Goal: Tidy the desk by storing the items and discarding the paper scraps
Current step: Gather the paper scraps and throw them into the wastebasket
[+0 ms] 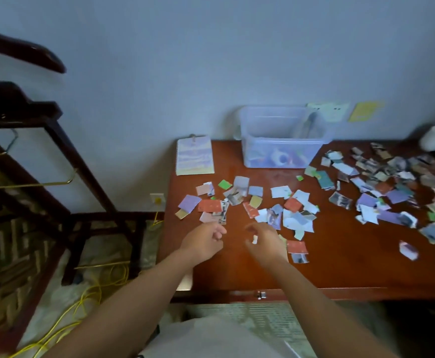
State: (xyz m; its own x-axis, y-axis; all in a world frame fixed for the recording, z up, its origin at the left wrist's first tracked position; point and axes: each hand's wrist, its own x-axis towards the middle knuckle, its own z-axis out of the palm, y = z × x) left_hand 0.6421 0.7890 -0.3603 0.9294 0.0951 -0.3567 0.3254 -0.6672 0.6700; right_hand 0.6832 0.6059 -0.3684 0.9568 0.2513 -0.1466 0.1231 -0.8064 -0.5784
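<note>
A small white scrap (254, 239) is being pinched in the right hand (265, 242); the left hand (206, 241) is being held curled, contents unclear. Paper scraps (292, 204) are lying strewn across the desk (340, 267), far and right.

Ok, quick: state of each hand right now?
Left hand: fingers curled, blurred; cannot tell if it holds anything.
Right hand: pinches a small white scrap.

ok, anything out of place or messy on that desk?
Yes: torn paper scraps litter the desk, loose in the middle and heaped thickest toward the right edge, some overlapping. The clear bin at the back sits upright; nothing looks spilled or broken otherwise.
</note>
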